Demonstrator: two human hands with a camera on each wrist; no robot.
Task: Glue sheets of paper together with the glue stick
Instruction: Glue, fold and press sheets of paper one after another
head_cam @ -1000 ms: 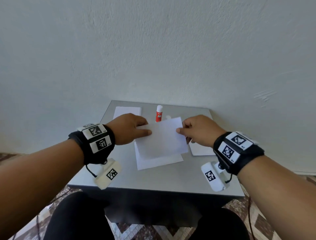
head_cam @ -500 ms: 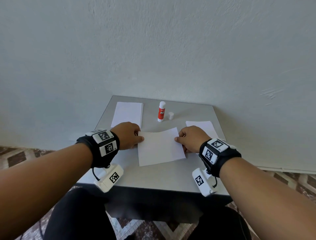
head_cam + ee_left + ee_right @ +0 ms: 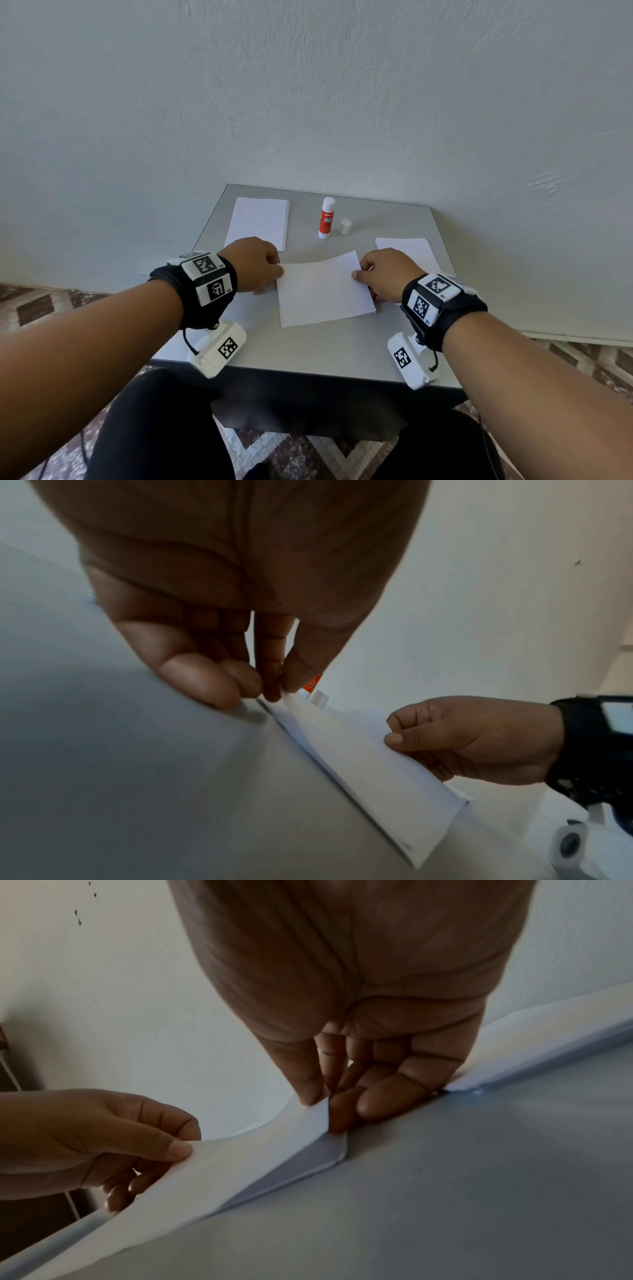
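Note:
A white top sheet [image 3: 323, 291] lies over a second sheet in the middle of the grey table [image 3: 308, 349]; its far edge still arches up. My left hand [image 3: 255, 265] pinches the sheet's far left corner between thumb and fingers [image 3: 274, 680]. My right hand [image 3: 383, 274] pinches the far right corner [image 3: 323, 1112]. In the right wrist view the lower sheet [image 3: 308, 1153] shows under the lifted one. The red and white glue stick [image 3: 327, 217] stands upright at the back, uncapped, with its white cap [image 3: 345, 226] beside it.
A stack of white paper [image 3: 260, 222] lies at the back left. Another sheet [image 3: 407, 250] lies at the right, partly under my right hand. A white wall [image 3: 308, 102] rises right behind the table. Patterned floor shows at both sides.
Both hands have brought the top sheet down from the air onto the lower sheet and lined it up; it now lies nearly flat, both corners still pinched.

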